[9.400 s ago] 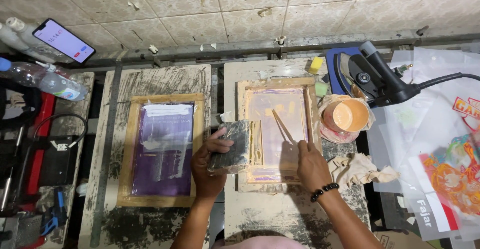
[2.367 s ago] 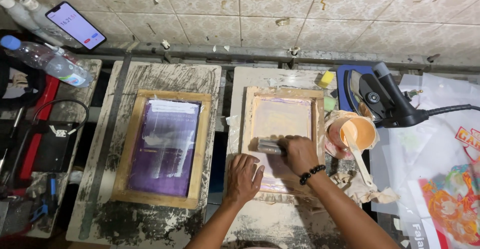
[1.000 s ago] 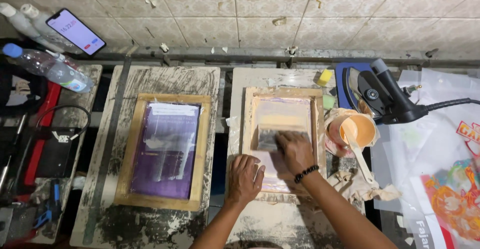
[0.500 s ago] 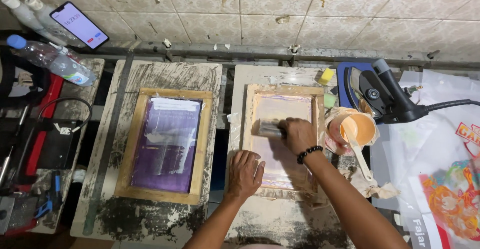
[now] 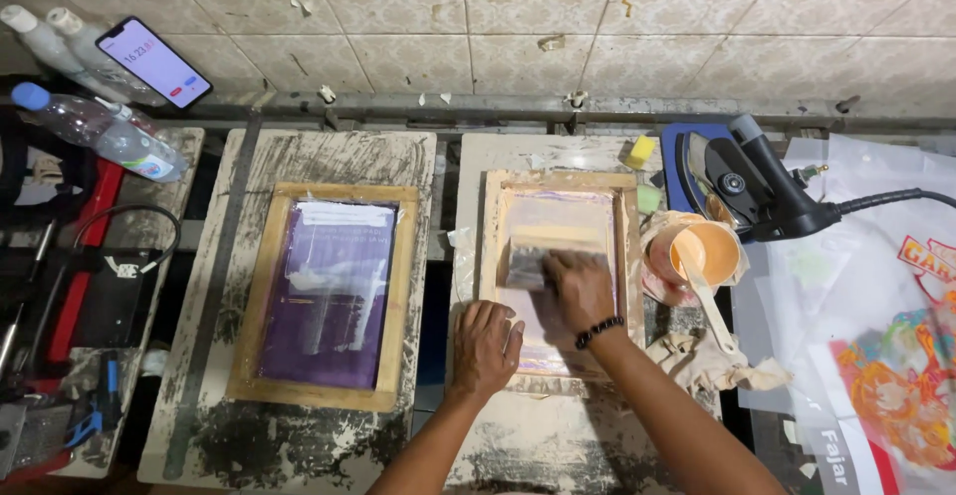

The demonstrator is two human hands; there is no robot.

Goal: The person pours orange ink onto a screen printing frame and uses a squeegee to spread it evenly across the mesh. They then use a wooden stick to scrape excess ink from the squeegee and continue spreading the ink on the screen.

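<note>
On the left printing board, a purple-meshed wooden screen frame [image 5: 324, 296] lies flat and untouched. On the right board, the left hand [image 5: 485, 346] presses open-palmed on the near left corner of the pale-meshed wooden screen frame [image 5: 560, 276], steadying it. The right hand [image 5: 578, 291] is clamped on a grey squeegee [image 5: 528, 264] laid across the mesh middle. A clean pass probably needs even pressure and a firmly pinned frame. An orange ink tub [image 5: 702, 253] stands at the right edge.
</note>
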